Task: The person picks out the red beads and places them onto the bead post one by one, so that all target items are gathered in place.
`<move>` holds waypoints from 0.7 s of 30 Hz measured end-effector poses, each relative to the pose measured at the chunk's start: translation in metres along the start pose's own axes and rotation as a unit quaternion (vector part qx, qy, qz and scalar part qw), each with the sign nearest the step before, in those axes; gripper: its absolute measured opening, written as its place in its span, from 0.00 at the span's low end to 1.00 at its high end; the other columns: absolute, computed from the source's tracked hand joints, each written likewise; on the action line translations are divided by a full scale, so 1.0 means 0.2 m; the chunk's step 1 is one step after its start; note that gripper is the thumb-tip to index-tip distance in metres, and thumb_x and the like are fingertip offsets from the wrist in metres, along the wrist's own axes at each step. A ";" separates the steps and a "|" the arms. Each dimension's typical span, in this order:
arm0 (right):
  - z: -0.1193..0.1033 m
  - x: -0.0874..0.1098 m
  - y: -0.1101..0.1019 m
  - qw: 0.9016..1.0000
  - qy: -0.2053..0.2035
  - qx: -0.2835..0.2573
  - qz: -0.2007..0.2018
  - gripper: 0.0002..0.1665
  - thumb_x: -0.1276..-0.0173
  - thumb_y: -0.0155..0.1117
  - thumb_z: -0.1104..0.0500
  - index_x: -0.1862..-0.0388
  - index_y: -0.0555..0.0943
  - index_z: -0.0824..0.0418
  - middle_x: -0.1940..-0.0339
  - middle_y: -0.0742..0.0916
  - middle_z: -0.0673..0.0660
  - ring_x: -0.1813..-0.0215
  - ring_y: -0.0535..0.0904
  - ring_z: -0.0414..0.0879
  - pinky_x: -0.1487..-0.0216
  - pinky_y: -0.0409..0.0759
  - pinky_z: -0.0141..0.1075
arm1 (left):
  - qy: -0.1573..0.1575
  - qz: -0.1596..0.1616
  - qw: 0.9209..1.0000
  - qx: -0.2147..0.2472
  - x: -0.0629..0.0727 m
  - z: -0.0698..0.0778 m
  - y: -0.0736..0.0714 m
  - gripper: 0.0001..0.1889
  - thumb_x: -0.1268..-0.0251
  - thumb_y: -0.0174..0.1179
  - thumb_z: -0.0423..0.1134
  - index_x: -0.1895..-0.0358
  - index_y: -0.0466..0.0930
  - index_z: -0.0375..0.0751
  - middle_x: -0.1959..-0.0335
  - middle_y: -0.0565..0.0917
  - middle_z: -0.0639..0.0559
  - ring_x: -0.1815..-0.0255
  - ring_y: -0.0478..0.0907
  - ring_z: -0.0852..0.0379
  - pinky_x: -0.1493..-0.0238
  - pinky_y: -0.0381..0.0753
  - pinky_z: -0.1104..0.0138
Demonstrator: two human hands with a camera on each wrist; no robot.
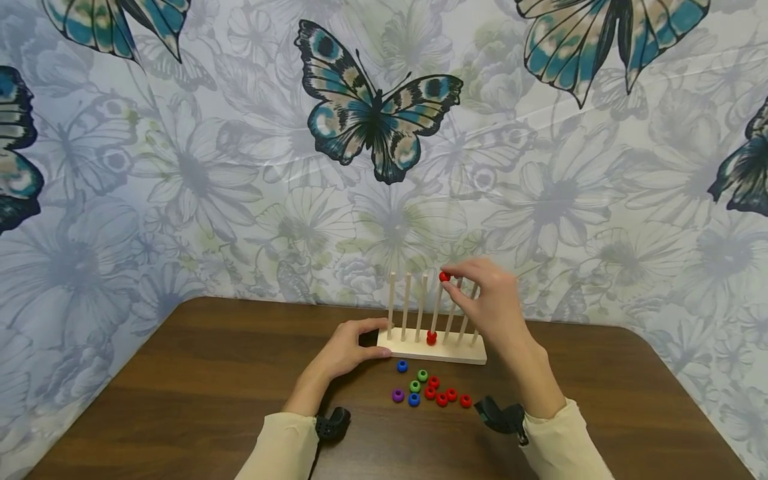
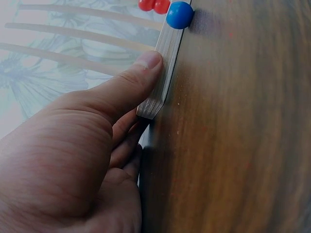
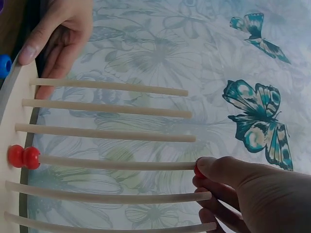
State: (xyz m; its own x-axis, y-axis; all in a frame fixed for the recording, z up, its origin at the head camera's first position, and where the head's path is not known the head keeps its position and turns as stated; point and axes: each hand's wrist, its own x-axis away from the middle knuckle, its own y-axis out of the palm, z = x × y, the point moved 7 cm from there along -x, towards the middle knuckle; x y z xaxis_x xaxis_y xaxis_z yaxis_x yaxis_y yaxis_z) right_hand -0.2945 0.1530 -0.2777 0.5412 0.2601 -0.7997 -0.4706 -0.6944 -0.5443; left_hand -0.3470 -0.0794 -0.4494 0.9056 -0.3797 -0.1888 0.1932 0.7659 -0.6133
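A light wooden base [image 1: 408, 349] stands on the table with a row of several upright pegs. My left hand [image 1: 345, 348] grips its left end, thumb along the front side and fingers behind, as the left wrist view shows. Between thumb and fingertips, my right hand [image 1: 493, 308] pinches a red bead [image 1: 445, 276]. That bead is at the top end of the fourth peg [image 3: 116, 163] from the left. Two red beads [image 3: 23, 157] sit stacked at the bottom of this same peg. The three pegs to its left carry no beads.
Loose beads lie on the brown table [image 1: 198, 387] in front of the base: several red beads [image 1: 442, 399], green beads [image 1: 423, 376], blue beads [image 1: 414, 399] and a purple bead [image 1: 398, 395]. Behind the table hangs a butterfly-patterned cloth [image 1: 384, 220].
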 end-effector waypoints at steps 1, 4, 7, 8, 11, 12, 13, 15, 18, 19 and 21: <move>0.00 0.00 0.01 1.000 0.001 0.002 -0.005 0.13 0.40 0.82 0.66 0.56 0.93 0.61 0.62 0.93 0.54 0.59 0.86 0.50 0.67 0.78 0.40 | 0.000 0.000 1.000 -0.001 0.00 0.00 0.00 0.30 0.38 0.78 0.46 0.33 0.84 0.45 0.33 0.85 0.48 0.26 0.76 0.44 0.23 0.72 0.47; 0.01 0.01 0.02 1.000 0.005 0.007 -0.019 0.13 0.40 0.82 0.64 0.55 0.93 0.60 0.60 0.93 0.54 0.58 0.85 0.50 0.65 0.81 0.42 | 0.001 0.000 1.000 -0.003 0.00 0.01 0.00 0.29 0.38 0.78 0.46 0.33 0.84 0.45 0.34 0.85 0.48 0.26 0.76 0.44 0.23 0.72 0.47; 0.02 0.01 0.03 1.000 0.008 0.006 -0.026 0.13 0.38 0.81 0.64 0.54 0.93 0.60 0.59 0.93 0.55 0.57 0.86 0.51 0.63 0.82 0.44 | -0.001 -0.002 1.000 -0.001 0.00 0.01 0.00 0.29 0.38 0.78 0.46 0.33 0.84 0.44 0.34 0.85 0.47 0.26 0.76 0.44 0.23 0.71 0.47; 0.02 0.02 0.02 1.000 0.012 0.001 -0.026 0.13 0.38 0.81 0.64 0.53 0.93 0.60 0.58 0.93 0.55 0.56 0.86 0.52 0.61 0.82 0.45 | -0.001 -0.003 1.000 0.000 0.00 0.01 0.00 0.29 0.38 0.78 0.46 0.34 0.84 0.44 0.34 0.85 0.47 0.26 0.76 0.44 0.23 0.71 0.47; 0.04 0.04 -0.02 1.000 0.024 -0.012 -0.012 0.13 0.36 0.79 0.66 0.52 0.92 0.61 0.56 0.92 0.57 0.52 0.86 0.54 0.56 0.82 0.46 | -0.003 -0.005 1.000 0.004 0.00 0.01 0.01 0.29 0.38 0.78 0.46 0.33 0.84 0.45 0.33 0.85 0.47 0.26 0.76 0.44 0.23 0.71 0.47; 0.05 0.04 -0.04 0.999 0.027 -0.017 -0.005 0.13 0.36 0.78 0.67 0.52 0.92 0.61 0.56 0.92 0.57 0.52 0.86 0.54 0.56 0.82 0.45 | -0.004 -0.005 1.000 0.004 0.00 0.01 0.01 0.30 0.38 0.78 0.46 0.33 0.84 0.45 0.33 0.84 0.47 0.26 0.75 0.44 0.23 0.71 0.47; 0.06 0.05 -0.06 0.999 0.028 -0.021 0.003 0.14 0.36 0.77 0.68 0.51 0.92 0.61 0.57 0.92 0.57 0.52 0.86 0.53 0.55 0.81 0.42 | -0.005 -0.005 1.000 0.004 -0.01 0.01 0.01 0.30 0.39 0.78 0.46 0.33 0.84 0.45 0.33 0.84 0.47 0.26 0.75 0.44 0.23 0.71 0.47; 0.08 0.07 -0.10 0.999 0.030 -0.024 0.015 0.15 0.36 0.77 0.69 0.50 0.92 0.61 0.56 0.92 0.57 0.52 0.86 0.52 0.51 0.81 0.36 | -0.007 -0.004 1.000 0.003 -0.01 0.00 0.01 0.30 0.39 0.78 0.46 0.33 0.84 0.45 0.33 0.84 0.48 0.26 0.75 0.44 0.23 0.71 0.47; 0.12 0.11 -0.17 0.999 0.027 -0.025 0.039 0.17 0.37 0.76 0.71 0.50 0.92 0.60 0.57 0.93 0.56 0.54 0.86 0.50 0.47 0.77 0.25 | -0.008 -0.004 1.000 0.003 -0.01 0.00 0.01 0.30 0.38 0.78 0.47 0.33 0.83 0.45 0.33 0.84 0.48 0.26 0.75 0.44 0.23 0.71 0.47; 0.13 0.12 -0.19 0.998 0.028 -0.028 0.043 0.17 0.37 0.76 0.72 0.49 0.91 0.61 0.57 0.93 0.56 0.54 0.86 0.50 0.45 0.76 0.22 | -0.007 -0.004 1.000 0.003 -0.01 0.00 0.01 0.30 0.38 0.78 0.47 0.32 0.83 0.45 0.33 0.84 0.47 0.26 0.75 0.44 0.23 0.71 0.47; 0.15 0.14 -0.23 0.998 0.029 -0.027 0.052 0.18 0.37 0.76 0.72 0.50 0.91 0.61 0.57 0.93 0.56 0.54 0.87 0.51 0.42 0.74 0.19 | -0.008 -0.006 1.000 0.004 -0.01 0.00 0.01 0.30 0.38 0.77 0.47 0.32 0.83 0.45 0.32 0.84 0.47 0.25 0.75 0.43 0.23 0.71 0.46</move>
State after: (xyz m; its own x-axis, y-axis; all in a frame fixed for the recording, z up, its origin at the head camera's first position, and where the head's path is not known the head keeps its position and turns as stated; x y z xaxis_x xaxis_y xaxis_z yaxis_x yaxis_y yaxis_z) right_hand -0.2783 0.2121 -0.2836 0.5320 0.1467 -0.8339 -0.4891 -0.7507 -0.4441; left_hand -0.3486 -0.0778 -0.4499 0.9094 -0.3801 -0.1689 0.2066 0.7653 -0.6096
